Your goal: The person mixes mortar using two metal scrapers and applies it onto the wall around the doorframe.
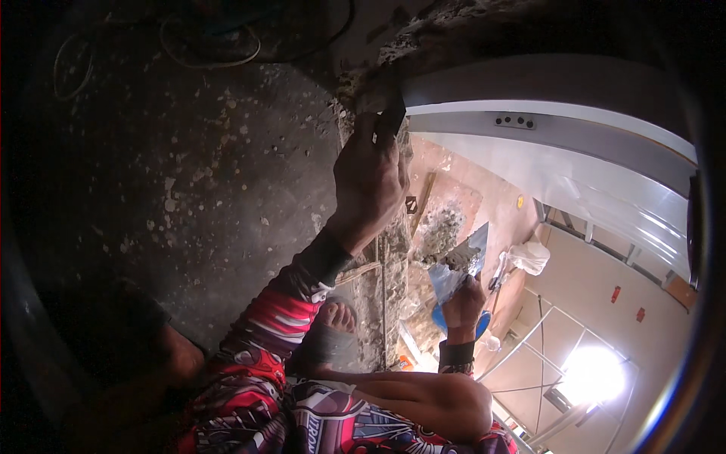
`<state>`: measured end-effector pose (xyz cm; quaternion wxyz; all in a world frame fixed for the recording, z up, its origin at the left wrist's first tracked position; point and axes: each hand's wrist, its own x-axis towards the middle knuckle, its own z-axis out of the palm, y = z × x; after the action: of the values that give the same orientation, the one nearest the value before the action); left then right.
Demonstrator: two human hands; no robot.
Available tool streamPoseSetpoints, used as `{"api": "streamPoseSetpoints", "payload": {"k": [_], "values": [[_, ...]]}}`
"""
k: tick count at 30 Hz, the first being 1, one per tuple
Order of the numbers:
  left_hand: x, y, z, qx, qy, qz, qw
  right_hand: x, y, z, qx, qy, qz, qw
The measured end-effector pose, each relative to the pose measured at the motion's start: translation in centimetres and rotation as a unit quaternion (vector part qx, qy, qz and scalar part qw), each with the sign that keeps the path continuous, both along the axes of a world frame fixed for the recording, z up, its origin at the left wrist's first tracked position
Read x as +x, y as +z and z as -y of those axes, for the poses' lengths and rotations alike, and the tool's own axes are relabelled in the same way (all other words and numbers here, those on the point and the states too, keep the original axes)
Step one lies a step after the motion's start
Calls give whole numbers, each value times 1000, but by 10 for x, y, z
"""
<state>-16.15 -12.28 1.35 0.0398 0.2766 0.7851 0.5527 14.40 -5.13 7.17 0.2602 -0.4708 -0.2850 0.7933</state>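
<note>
Mortar (446, 227) sits heaped on a blue plastering board (457, 265), just above the right hand (463, 303), whose fingers clench the board's lower edge. Higher up, the left hand (369, 181) grips a dark trowel (391, 117) (blade tip pressed to the rough wall edge (355, 91)) beyond its fingertips.

Lower centre, the sleeve (283, 318) runs red, white and black in busy swirls, ending in a black cuff (327, 255). Right of centre, a blue hawk board (454, 276) carries grey mortar (442, 231). Upper right, the frame (544, 125) is white-grey.
</note>
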Motion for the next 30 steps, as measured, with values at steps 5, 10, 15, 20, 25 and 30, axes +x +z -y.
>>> {"api": "streamPoseSetpoints", "payload": {"k": [5, 10, 15, 20, 25, 30], "values": [[-4, -11, -1, 36, 6, -9, 999, 0, -1, -2, -5, 2, -2, 1000], [-1, -4, -1, 14, 1, 25, 1000, 0, -1, -2, -7, -1, -5, 1000], [7, -14, 3, -16, -2, 4, 1000, -3, 0, -2, -9, 0, -7, 1000], [4, -19, 0, -13, 8, -14, 1000, -6, 2, -2, -25, -4, -59, 998], [5, -26, -4, -5, 6, 21, 1000, 5, -1, -7, -32, -18, -48, 998], [-2, -37, -5, -21, 14, 5, 1000, 4, -2, -6, -45, -26, -55, 997]]}}
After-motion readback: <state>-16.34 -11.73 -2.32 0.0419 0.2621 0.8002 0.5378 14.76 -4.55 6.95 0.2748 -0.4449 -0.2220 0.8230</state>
